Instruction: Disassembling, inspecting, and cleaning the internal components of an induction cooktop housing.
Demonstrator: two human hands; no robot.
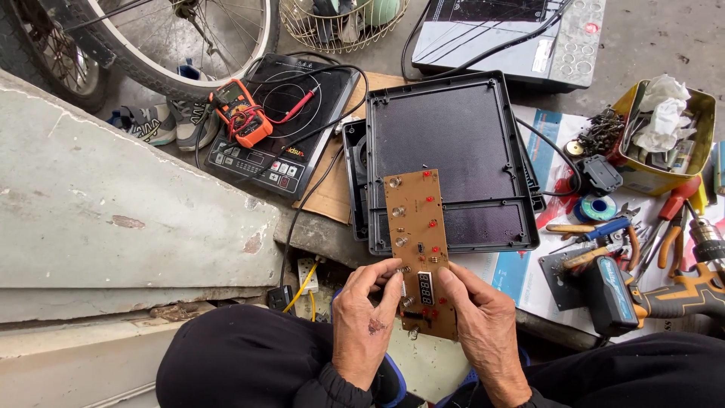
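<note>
A long brown circuit board with red LEDs, small push buttons and a digit display is held upright between both hands. My left hand grips its lower left edge, thumb on the buttons. My right hand holds the lower right edge, thumb beside the display. Just beyond the board lies a black plastic cooker base, turned bottom up.
An induction cooker with an orange multimeter on it sits at left. Pliers, screwdrivers, a cordless drill, a yellow tin of parts lie at right. A bicycle wheel, wire basket and concrete slab border the area.
</note>
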